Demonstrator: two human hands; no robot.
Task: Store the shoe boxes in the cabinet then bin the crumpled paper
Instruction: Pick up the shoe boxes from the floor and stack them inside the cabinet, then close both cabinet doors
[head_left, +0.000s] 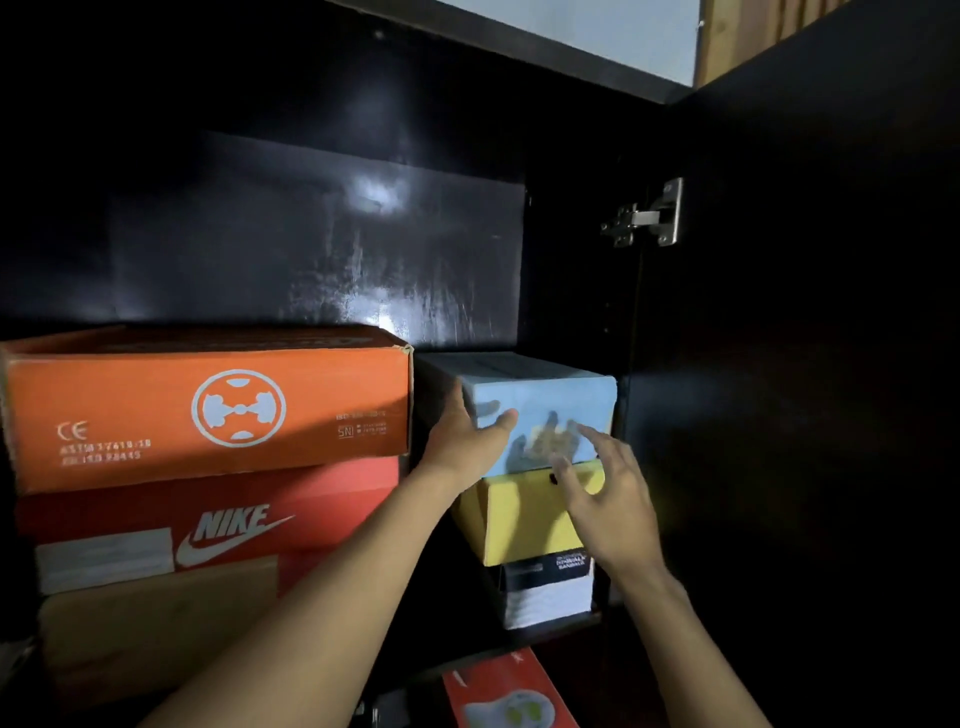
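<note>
The light blue box (561, 387) sits on top of the right-hand stack inside the cabinet (311, 234), directly on a yellow box (519, 525), which rests on a black-and-white box (545, 597). The left hand (462, 447) is spread against the blue box's front-left corner. Its thumb lies straight across the front face, and its fingers reach along the side into the narrow gap; their tips are hidden. The right hand (605, 499) is released and holds nothing. Its fingers are splayed and blurred just in front of the seam between the blue and yellow boxes.

The main risk I see is the stack itself. The blue box looks a little skewed over the yellow one. A push from the left hand alone, at one corner, could twist it further or drag the yellow box with it. With the right hand off the boxes, nothing steadies that side (a flat palm there would help).

To the left of the left hand, an orange box (208, 410) tops a red Nike box (322, 499) and a brown box (156, 613). The gap is tight, so the fingers in it could jam or nudge the orange box. Below both hands, a red box (504, 691) lies under the shelf and would take the hit if anything slid forward. Up and right of the right hand is the door hinge (649, 213). No crumpled paper is in view, so that part looks undone.
</note>
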